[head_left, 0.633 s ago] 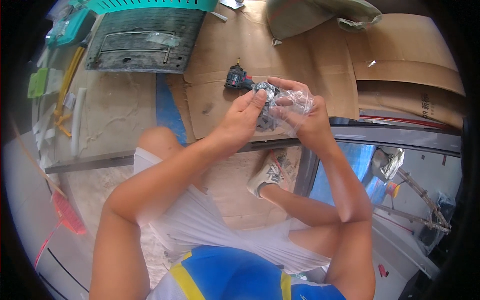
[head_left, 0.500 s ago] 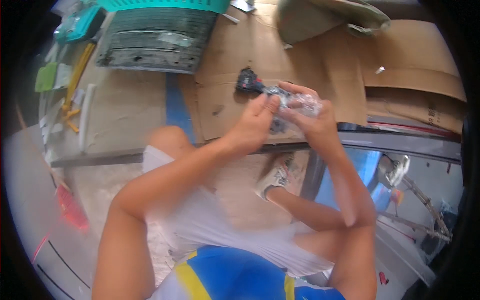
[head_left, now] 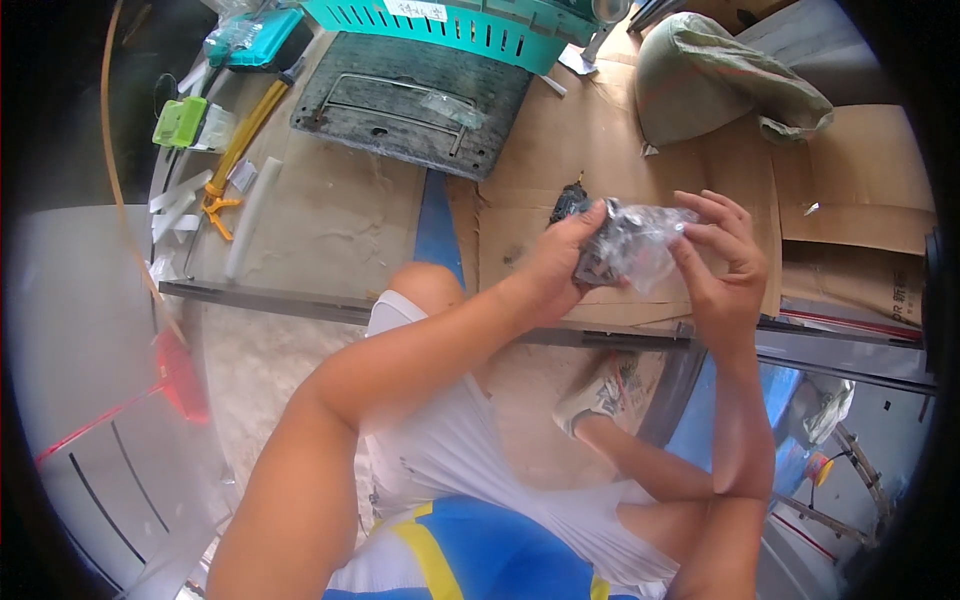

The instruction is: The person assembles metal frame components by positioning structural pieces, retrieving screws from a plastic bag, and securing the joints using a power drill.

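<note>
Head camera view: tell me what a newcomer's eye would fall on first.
Probably the crinkled clear plastic bag with dark contents, gripped at its left end by the left hand, with the fingertips of the right hand at its right end. Next, likely the bright teal basket at the top edge and the blue-and-yellow shirt at the bottom. The red broom head stands out at the far left.
</note>
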Demonstrator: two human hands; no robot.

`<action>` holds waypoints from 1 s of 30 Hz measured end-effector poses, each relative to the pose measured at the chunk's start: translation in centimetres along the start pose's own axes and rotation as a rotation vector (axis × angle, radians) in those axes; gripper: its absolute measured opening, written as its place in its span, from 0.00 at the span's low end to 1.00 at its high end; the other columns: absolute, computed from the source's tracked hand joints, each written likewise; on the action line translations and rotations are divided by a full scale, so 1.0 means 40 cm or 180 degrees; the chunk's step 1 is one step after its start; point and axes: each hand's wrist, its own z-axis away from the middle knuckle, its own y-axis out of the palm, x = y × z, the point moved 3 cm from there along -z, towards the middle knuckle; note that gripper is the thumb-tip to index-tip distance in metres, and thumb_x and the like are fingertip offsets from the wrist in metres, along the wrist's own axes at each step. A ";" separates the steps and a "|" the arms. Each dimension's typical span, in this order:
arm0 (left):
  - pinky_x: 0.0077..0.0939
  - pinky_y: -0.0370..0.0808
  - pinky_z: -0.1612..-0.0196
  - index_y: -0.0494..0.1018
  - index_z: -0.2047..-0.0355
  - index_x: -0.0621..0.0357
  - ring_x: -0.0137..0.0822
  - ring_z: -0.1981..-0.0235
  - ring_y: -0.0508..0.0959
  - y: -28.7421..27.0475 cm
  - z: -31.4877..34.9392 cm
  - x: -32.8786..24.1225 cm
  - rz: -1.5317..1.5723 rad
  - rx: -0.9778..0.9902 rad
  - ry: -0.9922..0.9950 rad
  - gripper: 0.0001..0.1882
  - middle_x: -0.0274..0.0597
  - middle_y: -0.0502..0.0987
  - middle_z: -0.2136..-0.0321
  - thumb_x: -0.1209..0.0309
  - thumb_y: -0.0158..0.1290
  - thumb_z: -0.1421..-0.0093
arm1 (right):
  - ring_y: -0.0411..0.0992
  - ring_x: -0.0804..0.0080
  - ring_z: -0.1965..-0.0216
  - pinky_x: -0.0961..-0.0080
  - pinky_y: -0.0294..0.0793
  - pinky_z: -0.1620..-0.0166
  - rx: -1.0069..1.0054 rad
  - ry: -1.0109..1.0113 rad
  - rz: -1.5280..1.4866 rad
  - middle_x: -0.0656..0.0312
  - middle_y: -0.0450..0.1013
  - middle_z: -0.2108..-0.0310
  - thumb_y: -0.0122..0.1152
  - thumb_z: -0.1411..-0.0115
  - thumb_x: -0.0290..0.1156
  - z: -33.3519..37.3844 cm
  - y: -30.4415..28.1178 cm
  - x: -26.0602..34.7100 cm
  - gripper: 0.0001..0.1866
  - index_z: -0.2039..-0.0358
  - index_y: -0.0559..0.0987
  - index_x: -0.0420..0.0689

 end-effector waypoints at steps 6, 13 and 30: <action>0.38 0.83 0.64 0.71 0.48 0.55 0.40 0.57 0.80 -0.115 -0.035 -0.197 -0.0008 -0.1033 0.0402 0.18 0.43 0.78 0.54 0.56 0.47 0.28 | 0.73 0.67 0.47 0.72 0.67 0.42 -0.0626 0.0772 -0.1150 0.56 0.80 0.54 0.67 0.40 0.22 0.010 -0.081 -0.076 0.07 0.61 0.86 0.37; 0.46 0.80 0.57 0.74 0.53 0.62 0.40 0.61 0.80 -0.518 -0.105 -0.585 -0.2579 -0.2622 0.1123 0.24 0.44 0.79 0.58 0.51 0.56 0.34 | 0.76 0.80 0.61 0.82 0.72 0.54 -0.0369 0.1928 -0.1461 0.62 0.82 0.63 0.70 0.41 0.28 0.087 -0.027 -0.219 0.10 0.60 0.86 0.36; 0.36 0.75 0.47 0.70 0.48 0.66 0.39 0.55 0.80 0.127 -0.233 0.059 -0.1488 0.0649 -0.0982 0.31 0.49 0.79 0.57 0.46 0.39 0.28 | 0.79 0.74 0.73 0.76 0.75 0.67 0.0193 0.1305 -0.0235 0.55 0.82 0.74 0.69 0.44 0.35 0.079 -0.054 -0.219 0.13 0.66 0.86 0.37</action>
